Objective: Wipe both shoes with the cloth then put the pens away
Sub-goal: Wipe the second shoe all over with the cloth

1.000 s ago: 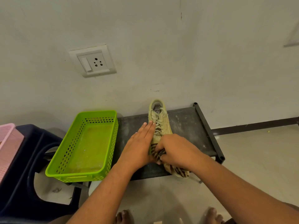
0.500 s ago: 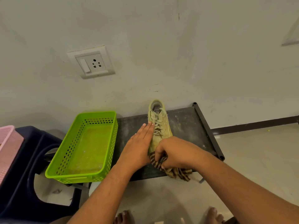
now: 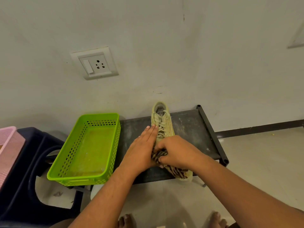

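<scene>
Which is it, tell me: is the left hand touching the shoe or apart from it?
Touching. The head view shows the left hand laid flat, its straight fingers lying along the shoe, with no gap between them.

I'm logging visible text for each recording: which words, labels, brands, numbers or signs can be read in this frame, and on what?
No text can be read anywhere in this frame.
The shoe shows no brand mark or lettering.
The socket plate is plain, with no legible marking.
The green basket shows no label.
The cloth has stripes only, no print.
</scene>
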